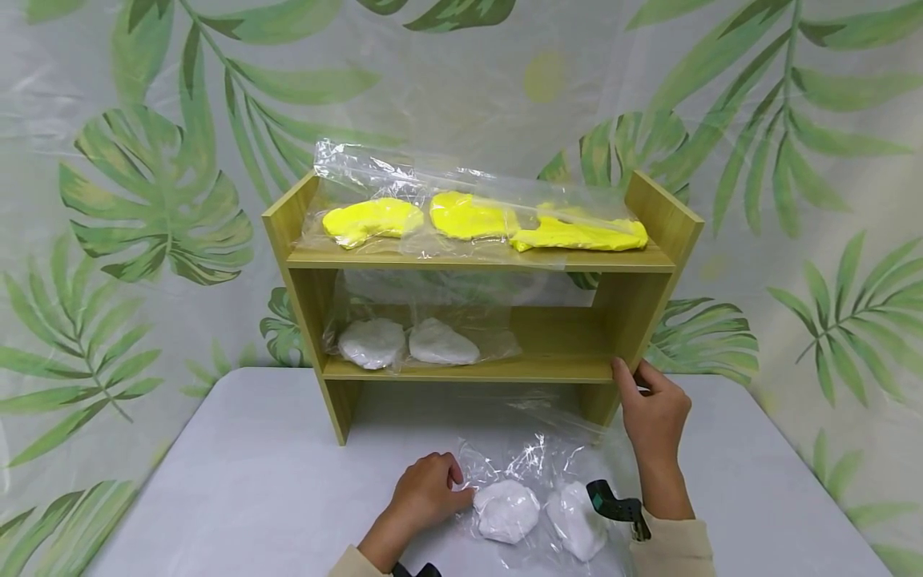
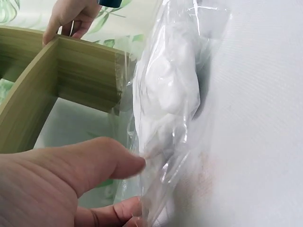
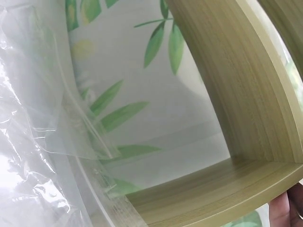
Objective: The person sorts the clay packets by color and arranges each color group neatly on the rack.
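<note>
On the table, a clear plastic bag [image 1: 534, 457] holds two white lumps [image 1: 507, 511]. My left hand [image 1: 430, 494] is at the bag's left edge, its thumb and curled fingers against the plastic film; in the left wrist view the white lump [image 2: 173, 75] lies just beyond the thumb [image 2: 125, 163]. The exact grip of the fingertips is partly hidden. My right hand [image 1: 658, 409] grips the right side panel of a wooden shelf [image 1: 476, 370], thumb in front and fingers behind. Only a few of its fingers [image 3: 280, 213] show in the right wrist view, below the board.
Bagged yellow lumps [image 1: 378, 218] lie along the top shelf. Two bagged white lumps [image 1: 371, 343] sit at the left of the middle shelf. The white table [image 1: 252, 481] meets a leaf-patterned curtain [image 1: 166, 200] behind the shelf.
</note>
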Available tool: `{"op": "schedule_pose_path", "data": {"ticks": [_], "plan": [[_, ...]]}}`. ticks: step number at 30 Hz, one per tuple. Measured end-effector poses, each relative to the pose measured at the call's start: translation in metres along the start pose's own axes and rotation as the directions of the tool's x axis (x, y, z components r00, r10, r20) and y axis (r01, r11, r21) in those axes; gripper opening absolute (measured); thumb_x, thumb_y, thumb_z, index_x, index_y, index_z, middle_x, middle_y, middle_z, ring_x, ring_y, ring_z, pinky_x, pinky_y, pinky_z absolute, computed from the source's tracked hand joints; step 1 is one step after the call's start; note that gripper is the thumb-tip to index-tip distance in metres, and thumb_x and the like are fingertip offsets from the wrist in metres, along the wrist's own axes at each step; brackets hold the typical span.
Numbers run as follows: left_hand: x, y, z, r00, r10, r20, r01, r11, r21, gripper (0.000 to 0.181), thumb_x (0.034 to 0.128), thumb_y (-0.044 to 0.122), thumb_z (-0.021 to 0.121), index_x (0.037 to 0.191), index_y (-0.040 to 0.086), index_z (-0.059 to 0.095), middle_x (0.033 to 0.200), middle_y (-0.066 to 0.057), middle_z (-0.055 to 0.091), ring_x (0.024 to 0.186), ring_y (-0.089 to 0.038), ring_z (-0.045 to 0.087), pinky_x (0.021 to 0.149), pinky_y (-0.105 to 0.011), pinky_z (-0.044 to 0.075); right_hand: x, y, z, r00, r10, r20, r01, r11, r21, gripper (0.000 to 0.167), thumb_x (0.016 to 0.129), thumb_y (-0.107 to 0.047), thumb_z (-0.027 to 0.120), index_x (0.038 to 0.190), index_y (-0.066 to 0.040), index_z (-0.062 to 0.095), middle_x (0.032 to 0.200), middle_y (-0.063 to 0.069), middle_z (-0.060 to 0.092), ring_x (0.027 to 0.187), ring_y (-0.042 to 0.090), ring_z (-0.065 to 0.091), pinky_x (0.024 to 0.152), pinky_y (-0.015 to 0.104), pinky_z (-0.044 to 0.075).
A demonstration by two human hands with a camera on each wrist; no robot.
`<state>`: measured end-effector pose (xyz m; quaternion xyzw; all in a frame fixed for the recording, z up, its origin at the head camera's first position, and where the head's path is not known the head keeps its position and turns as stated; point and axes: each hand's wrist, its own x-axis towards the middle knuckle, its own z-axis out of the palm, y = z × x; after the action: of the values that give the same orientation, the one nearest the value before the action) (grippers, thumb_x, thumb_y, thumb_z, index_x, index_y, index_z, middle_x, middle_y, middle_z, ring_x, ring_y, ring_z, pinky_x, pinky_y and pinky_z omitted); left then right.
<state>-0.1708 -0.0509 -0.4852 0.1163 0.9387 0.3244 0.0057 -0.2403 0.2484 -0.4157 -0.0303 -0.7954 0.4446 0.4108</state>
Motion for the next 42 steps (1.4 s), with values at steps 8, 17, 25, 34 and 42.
{"op": "schedule_pose_path", "data": {"ticks": [8,17,25,34,42], "plan": [[-0.002,-0.001,0.001,0.999,0.026,-0.036,-0.026,1.000,0.001,0.013,0.0650,0.018,0.072,0.069,0.015,0.060,0.068,0.007,0.044,0.060,-0.011,0.040,0.055,-0.026,0.033,0.000,0.000,0.000,1.000,-0.008,-0.006,0.008,1.000,0.001,0.026,0.089,-0.028,0.070,0.097,-0.004,0.077,0.084,0.011,0.073,0.069,-0.016,0.053,0.058,0.004,0.043],[0.000,-0.005,-0.002,0.999,0.034,-0.037,-0.037,0.995,-0.092,0.010,0.0678,0.011,0.066,0.066,0.016,0.057,0.062,0.008,0.045,0.058,-0.008,0.041,0.053,-0.024,0.033,0.000,0.001,0.001,1.000,-0.013,-0.004,0.013,1.000,-0.001,0.025,0.089,-0.027,0.070,0.094,-0.004,0.077,0.082,0.011,0.073,0.068,-0.015,0.053,0.058,0.004,0.042],[0.009,-0.010,-0.009,0.998,-0.050,-0.034,0.038,0.954,-0.297,0.008,0.0828,0.009,0.056,0.075,0.009,0.053,0.057,0.004,0.043,0.051,-0.011,0.044,0.046,-0.026,0.038,0.001,0.002,0.001,1.000,-0.011,-0.009,0.011,1.000,-0.007,0.025,0.089,-0.027,0.070,0.093,-0.003,0.077,0.081,0.011,0.073,0.068,-0.015,0.053,0.057,0.004,0.042],[0.009,-0.009,-0.009,0.989,-0.150,-0.002,0.135,0.894,-0.428,0.031,0.0862,0.030,0.068,0.085,0.004,0.051,0.065,-0.002,0.050,0.060,-0.016,0.049,0.051,-0.031,0.041,0.000,0.003,0.002,1.000,-0.018,-0.013,0.018,1.000,-0.001,0.023,0.088,-0.026,0.070,0.091,-0.004,0.077,0.078,0.011,0.072,0.067,-0.016,0.053,0.057,0.005,0.042],[0.009,-0.008,-0.004,0.983,-0.167,0.069,0.178,0.825,-0.536,0.060,0.0742,0.023,0.083,0.113,-0.004,0.047,0.076,-0.009,0.061,0.058,-0.017,0.058,0.055,-0.032,0.046,0.001,0.005,0.002,1.000,-0.021,-0.011,0.021,1.000,-0.001,0.024,0.088,-0.027,0.070,0.093,-0.004,0.077,0.078,0.011,0.072,0.068,-0.015,0.053,0.057,0.005,0.042]]}}
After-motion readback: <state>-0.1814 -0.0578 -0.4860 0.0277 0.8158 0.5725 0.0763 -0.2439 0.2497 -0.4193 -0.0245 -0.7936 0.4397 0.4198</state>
